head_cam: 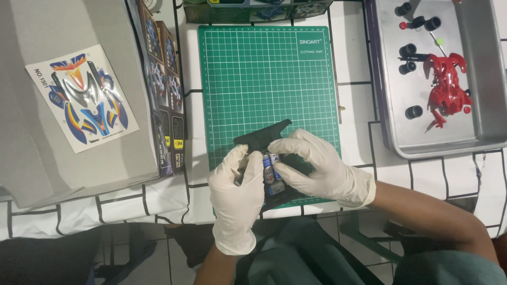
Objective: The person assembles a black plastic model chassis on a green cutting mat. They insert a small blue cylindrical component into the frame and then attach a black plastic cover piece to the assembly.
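Both my hands wear white gloves and meet over the near edge of a green cutting mat. Between them lies a black plastic toy-car chassis, with its front sticking out toward the mat's middle. My left hand grips the chassis from the left side. Fingers of my right hand press on two small blue-and-white batteries sitting side by side in the chassis. The rear of the chassis is hidden under my hands.
A metal tray at the right holds a red car body shell and several black wheels. At the left, a sticker sheet lies on a grey box lid beside a printed box. The tablecloth is white with black lines.
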